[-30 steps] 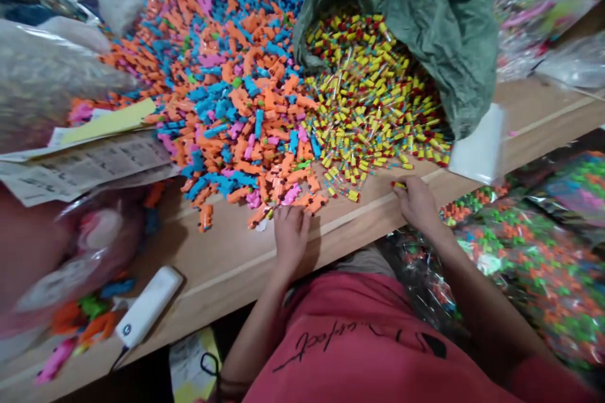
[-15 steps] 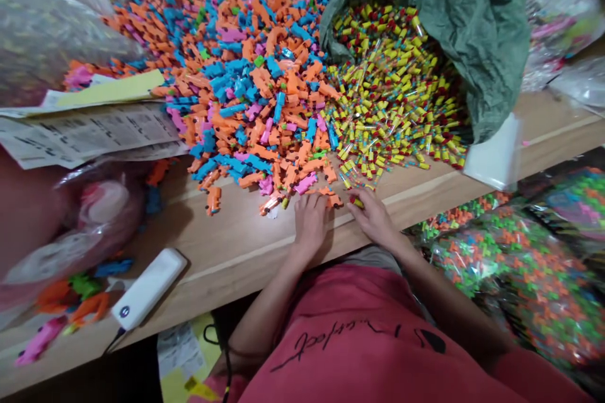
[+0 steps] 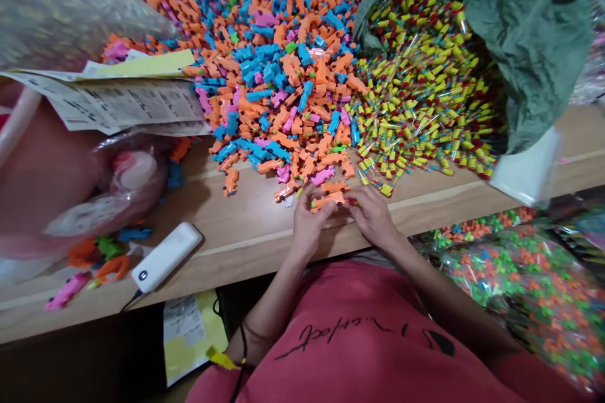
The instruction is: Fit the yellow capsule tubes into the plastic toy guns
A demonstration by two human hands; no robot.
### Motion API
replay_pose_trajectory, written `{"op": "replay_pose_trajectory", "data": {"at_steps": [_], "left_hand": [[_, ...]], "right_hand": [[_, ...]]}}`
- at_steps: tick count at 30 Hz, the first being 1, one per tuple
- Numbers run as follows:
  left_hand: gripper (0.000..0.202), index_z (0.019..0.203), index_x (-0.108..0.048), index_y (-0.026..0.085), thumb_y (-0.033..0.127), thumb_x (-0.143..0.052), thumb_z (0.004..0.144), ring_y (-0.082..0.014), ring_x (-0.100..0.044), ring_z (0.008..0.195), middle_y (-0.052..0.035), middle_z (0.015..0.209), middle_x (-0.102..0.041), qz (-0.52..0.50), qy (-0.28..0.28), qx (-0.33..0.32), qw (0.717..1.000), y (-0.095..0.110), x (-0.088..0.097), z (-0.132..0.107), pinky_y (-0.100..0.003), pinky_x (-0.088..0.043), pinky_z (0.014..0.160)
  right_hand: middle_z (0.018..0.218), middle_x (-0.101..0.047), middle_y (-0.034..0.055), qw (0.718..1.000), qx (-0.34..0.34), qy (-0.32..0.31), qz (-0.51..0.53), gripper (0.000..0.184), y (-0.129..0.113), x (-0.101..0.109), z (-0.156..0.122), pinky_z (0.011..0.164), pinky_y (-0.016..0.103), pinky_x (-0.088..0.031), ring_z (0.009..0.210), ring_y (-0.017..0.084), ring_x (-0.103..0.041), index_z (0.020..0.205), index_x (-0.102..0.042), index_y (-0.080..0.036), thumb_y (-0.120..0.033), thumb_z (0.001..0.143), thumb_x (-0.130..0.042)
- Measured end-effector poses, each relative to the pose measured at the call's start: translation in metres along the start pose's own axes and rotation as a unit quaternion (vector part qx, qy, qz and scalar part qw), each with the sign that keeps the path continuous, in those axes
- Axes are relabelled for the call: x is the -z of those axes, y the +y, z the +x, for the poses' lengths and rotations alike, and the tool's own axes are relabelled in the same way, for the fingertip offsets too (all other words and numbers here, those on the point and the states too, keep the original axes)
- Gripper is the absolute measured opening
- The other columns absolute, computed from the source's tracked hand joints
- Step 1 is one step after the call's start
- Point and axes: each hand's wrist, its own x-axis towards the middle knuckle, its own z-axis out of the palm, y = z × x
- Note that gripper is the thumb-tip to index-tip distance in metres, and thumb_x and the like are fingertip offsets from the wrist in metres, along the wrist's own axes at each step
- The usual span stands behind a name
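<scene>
My left hand (image 3: 309, 225) and my right hand (image 3: 373, 217) meet at the table's near side, pinching an orange plastic piece (image 3: 328, 201) between them. Just beyond my fingers lies a large heap of orange, blue and pink plastic pieces (image 3: 278, 75). To its right, a heap of yellow-and-red tubes (image 3: 425, 94) spills from a crumpled green sack (image 3: 529, 31). Both heaps spread across a light wooden table (image 3: 265, 245), and their lower edges almost reach my hands.
Printed papers (image 3: 127, 101) lie at the heap's left edge, with a pink plastic bag (image 3: 108, 182) below them. A white power bank (image 3: 165, 257) and loose coloured pieces (image 3: 97, 258) sit near the table's front edge. Filled transparent bags (image 3: 510, 283) lie beyond that edge at right.
My hands have come together around the orange piece. The yellow tube seen at my right fingertips no longer shows. The view has shifted, so the table appears higher and further left.
</scene>
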Motion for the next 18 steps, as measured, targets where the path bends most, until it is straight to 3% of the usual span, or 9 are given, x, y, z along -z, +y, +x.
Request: {"op": "replay_pose_trajectory", "data": {"at_steps": [2,4,11,18], "left_hand": [[0.060,0.118,-0.070,0.018,0.052,-0.088,0.073,-0.0175,-0.068,0.090,-0.0091,0.112,-0.071,-0.077,-0.042,0.050,0.995,0.005,0.002,0.001,-0.033,-0.056,0.085],[0.049,0.107,-0.074,0.018,0.049,-0.090,0.072,-0.0167,-0.069,0.087,-0.0071,0.105,-0.074,-0.092,-0.041,0.045,0.994,0.008,0.006,0.001,-0.033,-0.057,0.087],[0.039,0.103,-0.080,0.022,0.043,-0.091,0.073,-0.0205,-0.072,0.092,-0.0063,0.103,-0.078,-0.016,-0.055,-0.015,0.998,0.012,0.020,-0.003,-0.036,-0.058,0.091],[0.037,0.097,-0.081,0.021,0.044,-0.092,0.071,-0.0222,-0.074,0.092,-0.0078,0.101,-0.080,0.024,-0.080,-0.038,0.996,0.023,0.027,-0.007,-0.036,-0.060,0.088]], "right_hand": [[0.111,-0.066,0.0100,1.000,-0.004,-0.007,0.026,0.022,-0.010,-0.001,0.004,0.094,0.042,-0.055,0.108,0.026,-0.064,0.122,-0.067,-0.025,-0.026,0.105,-0.053],[0.113,-0.066,0.0098,0.998,-0.029,-0.023,0.056,0.025,-0.017,-0.002,0.007,0.094,0.041,-0.055,0.109,0.026,-0.064,0.125,-0.068,-0.025,-0.032,0.106,-0.054],[0.124,-0.068,0.0087,0.973,-0.093,-0.077,0.199,0.032,-0.024,0.008,0.004,0.107,0.044,-0.052,0.119,0.025,-0.064,0.130,-0.070,-0.026,-0.043,0.105,-0.058],[0.124,-0.072,0.0073,0.961,-0.112,-0.087,0.237,0.030,-0.034,0.015,0.008,0.107,0.043,-0.052,0.119,0.024,-0.066,0.124,-0.074,-0.027,-0.045,0.101,-0.065]]}}
